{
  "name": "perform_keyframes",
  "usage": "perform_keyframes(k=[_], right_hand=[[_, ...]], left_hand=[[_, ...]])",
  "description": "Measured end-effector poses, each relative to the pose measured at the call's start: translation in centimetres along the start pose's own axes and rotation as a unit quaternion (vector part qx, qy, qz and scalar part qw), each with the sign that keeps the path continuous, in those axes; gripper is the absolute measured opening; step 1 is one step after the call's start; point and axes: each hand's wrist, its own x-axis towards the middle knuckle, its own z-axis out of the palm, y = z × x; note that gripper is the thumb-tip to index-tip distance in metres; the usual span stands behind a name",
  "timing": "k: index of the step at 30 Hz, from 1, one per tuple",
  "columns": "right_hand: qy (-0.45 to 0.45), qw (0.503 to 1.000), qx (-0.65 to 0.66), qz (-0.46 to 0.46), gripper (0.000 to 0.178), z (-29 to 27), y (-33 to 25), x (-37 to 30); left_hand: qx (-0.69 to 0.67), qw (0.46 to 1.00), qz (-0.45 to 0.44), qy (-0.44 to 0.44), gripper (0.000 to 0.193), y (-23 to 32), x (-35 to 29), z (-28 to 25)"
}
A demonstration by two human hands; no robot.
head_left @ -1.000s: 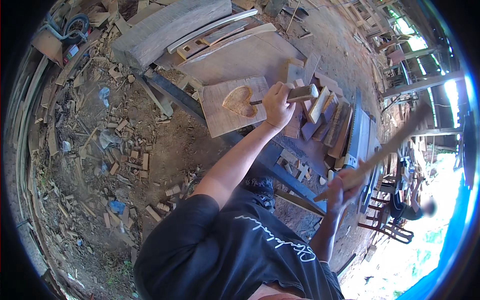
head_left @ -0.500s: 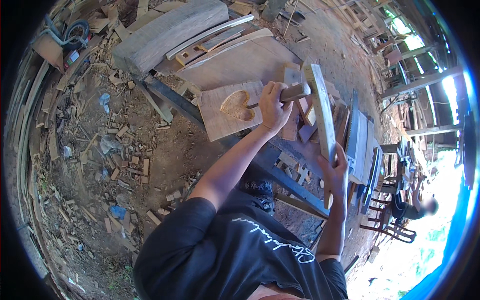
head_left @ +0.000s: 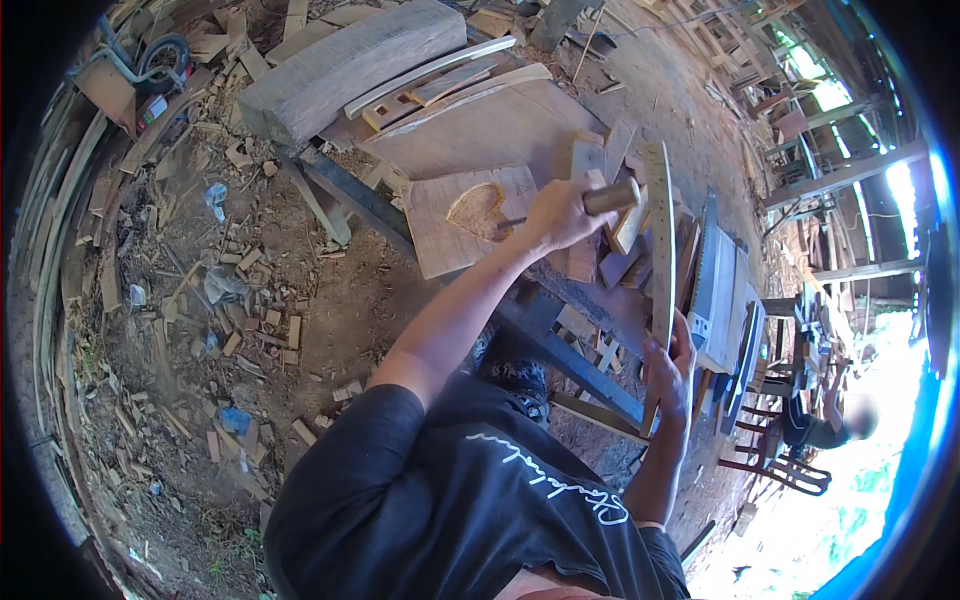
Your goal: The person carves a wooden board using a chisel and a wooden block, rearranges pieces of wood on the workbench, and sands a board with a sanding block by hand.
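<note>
My left hand (head_left: 562, 215) is closed around a chisel with a wooden handle (head_left: 612, 197). Its thin blade points left into the right side of a heart-shaped recess (head_left: 474, 212), carved in a flat wooden board (head_left: 432, 228). My right hand (head_left: 670, 372) grips the lower part of a long wooden bar (head_left: 661, 230), held roughly upright. The bar's upper part stands just right of the chisel handle's butt; whether they touch I cannot tell. The chisel's very tip is hard to make out. My left fingers are partly hidden behind the hand.
The board lies on a bench with a dark frame (head_left: 375, 205), beside a wide plank (head_left: 480, 125). A thick timber beam (head_left: 355, 70) lies behind. Wood offcuts litter the ground at left. A wheelbarrow (head_left: 110, 85) stands far left; another person (head_left: 822, 428) sits far right.
The bar has shifted right and turned more edge-on. My left hand and the chisel have moved slightly right and down, with the handle angled differently. The whole view has shifted a little.
</note>
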Motion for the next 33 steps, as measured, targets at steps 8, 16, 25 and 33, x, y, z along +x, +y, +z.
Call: perform_keyframes(k=[8, 16, 25, 33], right_hand=[[0.091, 0.992, 0.082, -0.011, 0.063, 1.0, 2.0, -4.9], [0.157, 0.987, 0.038, -0.022, 0.079, 0.5, 2.7, -6.9], [0.047, 0.998, 0.005, 0.038, 0.057, 2.3, 3.3, -3.8], [0.066, 0.995, 0.003, -0.073, 0.061, 2.0, 4.7, -3.8]], left_hand=[[0.087, 0.976, 0.073, -0.187, 0.035, 0.7, -3.8, 0.1], [0.045, 0.981, 0.145, -0.119, 0.039, 0.0, -5.4, -0.5], [0.100, 0.977, 0.084, -0.167, 0.036, -0.1, -5.4, -0.7], [0.097, 0.980, 0.069, -0.157, 0.031, -0.9, -5.3, -0.1]])
